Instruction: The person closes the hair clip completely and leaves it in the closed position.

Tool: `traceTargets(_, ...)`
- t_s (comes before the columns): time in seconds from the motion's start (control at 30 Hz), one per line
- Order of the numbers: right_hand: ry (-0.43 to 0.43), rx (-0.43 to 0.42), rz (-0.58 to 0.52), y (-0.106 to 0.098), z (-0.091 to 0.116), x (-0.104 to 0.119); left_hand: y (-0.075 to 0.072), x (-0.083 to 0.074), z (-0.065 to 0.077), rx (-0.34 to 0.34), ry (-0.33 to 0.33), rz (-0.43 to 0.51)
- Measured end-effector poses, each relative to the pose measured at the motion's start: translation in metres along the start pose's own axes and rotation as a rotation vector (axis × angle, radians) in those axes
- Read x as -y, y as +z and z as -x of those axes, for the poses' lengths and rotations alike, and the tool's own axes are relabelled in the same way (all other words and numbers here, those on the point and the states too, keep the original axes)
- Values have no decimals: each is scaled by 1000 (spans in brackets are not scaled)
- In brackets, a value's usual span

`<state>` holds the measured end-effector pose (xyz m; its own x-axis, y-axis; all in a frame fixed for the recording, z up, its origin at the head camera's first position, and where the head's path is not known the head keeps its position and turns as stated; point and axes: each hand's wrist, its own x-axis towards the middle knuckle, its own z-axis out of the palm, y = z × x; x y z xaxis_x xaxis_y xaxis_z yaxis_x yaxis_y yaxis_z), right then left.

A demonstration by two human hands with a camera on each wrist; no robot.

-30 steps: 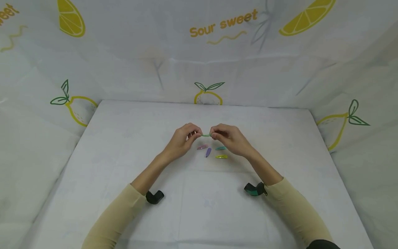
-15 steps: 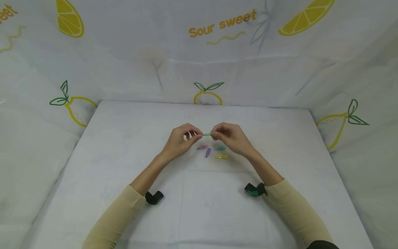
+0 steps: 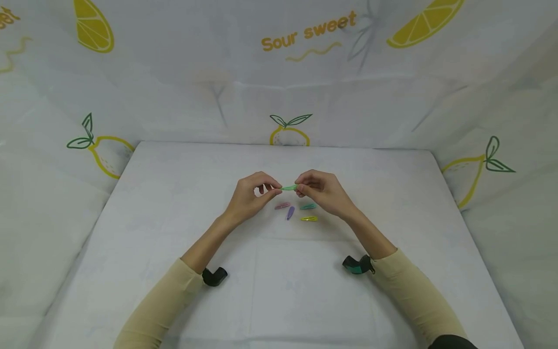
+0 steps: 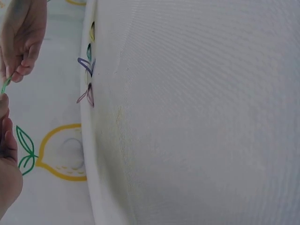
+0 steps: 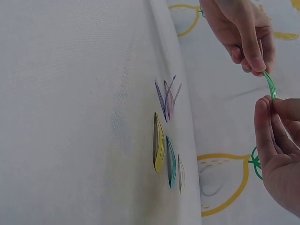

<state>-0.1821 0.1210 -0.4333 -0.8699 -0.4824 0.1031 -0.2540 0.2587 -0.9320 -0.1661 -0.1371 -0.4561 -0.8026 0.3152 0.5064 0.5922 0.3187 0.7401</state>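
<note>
White table, pale backdrop (lettered "Sour sweet"), lemon outlines, yellow lemon slices

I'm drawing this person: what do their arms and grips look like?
The plain beige cloth left sleeve and matching right sleeve end before the gloveless left grip and right grip. A bent black left piece and bent black and green right piece poke out by the sleeve ends.

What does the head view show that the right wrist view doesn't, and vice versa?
Head only: beige sleeves, the "Sour sweet" lettering, dark wrist devices.
Right wrist only: what looks like a pale clip beside the teal clip; also the V-shaped spread of the purple clip and pink clip.
Both: left hand and right hand pinching the green clip; teal, purple, pink and yellow clips; lemon prints.
</note>
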Motion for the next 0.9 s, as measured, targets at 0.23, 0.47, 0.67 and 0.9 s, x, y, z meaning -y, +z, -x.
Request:
traceTargets(0.23, 8, 1, -12, 1, 1, 1, -1, 0, 2, -17, 27, -19)
traceTargets(0.47, 28, -1, 4, 1, 2, 2, 0, 2, 3, -11, 8, -32)
traceTargets(0.67, 26, 3, 14, 1, 1, 0, 2, 3, 3, 6, -65, -22)
traceTargets(0.9, 33, 15, 20, 0, -1, -4, 1, 3, 4, 16, -108, -11)
